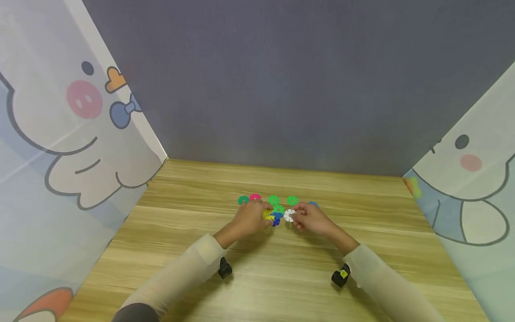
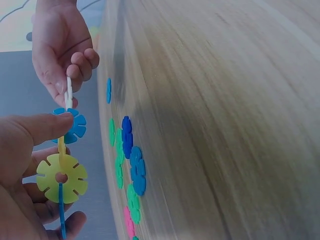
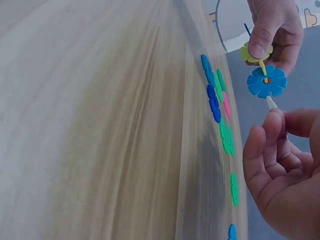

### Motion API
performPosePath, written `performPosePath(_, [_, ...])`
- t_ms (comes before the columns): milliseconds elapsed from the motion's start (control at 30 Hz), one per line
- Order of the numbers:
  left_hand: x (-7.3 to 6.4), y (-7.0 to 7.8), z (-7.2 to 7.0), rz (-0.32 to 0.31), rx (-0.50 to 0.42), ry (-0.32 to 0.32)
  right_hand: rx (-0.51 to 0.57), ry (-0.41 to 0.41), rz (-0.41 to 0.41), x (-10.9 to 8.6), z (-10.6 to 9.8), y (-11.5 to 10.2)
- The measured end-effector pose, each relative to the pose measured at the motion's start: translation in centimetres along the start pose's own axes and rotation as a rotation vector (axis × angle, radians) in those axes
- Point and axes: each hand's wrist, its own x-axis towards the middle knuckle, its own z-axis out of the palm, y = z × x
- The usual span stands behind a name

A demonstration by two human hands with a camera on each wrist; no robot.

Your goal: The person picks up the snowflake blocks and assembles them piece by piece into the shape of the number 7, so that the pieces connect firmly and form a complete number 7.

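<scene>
My left hand [image 1: 248, 218] holds a short chain of notched plastic snowflake discs above the table. In the left wrist view the chain shows a yellow disc [image 2: 76, 186] face on, another yellow one edge on, a blue disc [image 2: 78, 128] at the far end and a thin blue edge below. The left thumb lies over the joint near that far blue disc. Between thumb and fingers, my right hand [image 1: 313, 218] pinches a white snowflake disc [image 1: 288, 215]. Its edge meets the blue disc's rim, seen in the right wrist view [image 3: 256, 86].
Loose discs lie on the wooden table [image 1: 281, 277]: several green ones [image 1: 292, 200], a pink one [image 1: 255, 197], a dark blue one [image 3: 214, 103] and lighter blue ones [image 3: 232, 232]. A dark grey panel [image 1: 273, 89] stands behind, with cartoon-printed panels at both sides.
</scene>
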Motion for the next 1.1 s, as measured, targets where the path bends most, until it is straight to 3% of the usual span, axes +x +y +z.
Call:
performPosePath(433, [0.3, -0.2, 0.7, 0.052, 0.035, 0.006, 0.063, -0.044, 0.026, 0.3, 0.1, 0.5])
performPosePath(767, [0.0, -0.6, 0.5, 0.193, -0.027, 0.064, 0.128, -0.053, 0.034, 0.3, 0.3, 0.6])
performPosePath(1100, [-0.2, -0.5, 0.2, 0.232, -0.101, 0.111, 0.171, -0.044, -0.007, -0.2, 0.4, -0.3])
